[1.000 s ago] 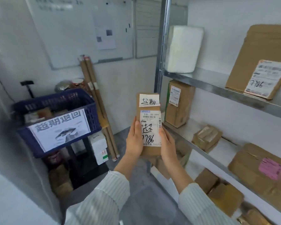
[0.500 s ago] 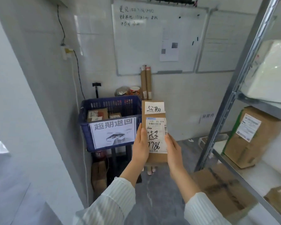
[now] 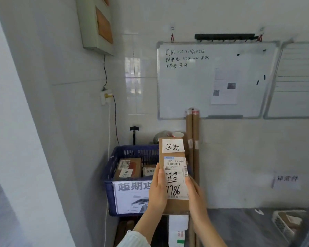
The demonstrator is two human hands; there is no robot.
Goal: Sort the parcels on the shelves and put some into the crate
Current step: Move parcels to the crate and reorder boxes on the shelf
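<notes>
The left hand (image 3: pixel 157 192) and right hand (image 3: pixel 194 196) grip a brown parcel (image 3: pixel 175 175) upright by its lower side edges, thumbs on the front label. The parcel is in the air in front of the blue crate (image 3: pixel 109 191), overlapping its right end. Smaller boxes (image 3: pixel 129 168) lie inside the crate.

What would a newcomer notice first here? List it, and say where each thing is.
A brown parcel with handwritten labels is held upright between the left hand and right hand, low in the centre. Just behind it to the left stands a blue crate with parcels inside and a printed sign on its front. Above, a whiteboard with writing hangs on the back wall.
</notes>
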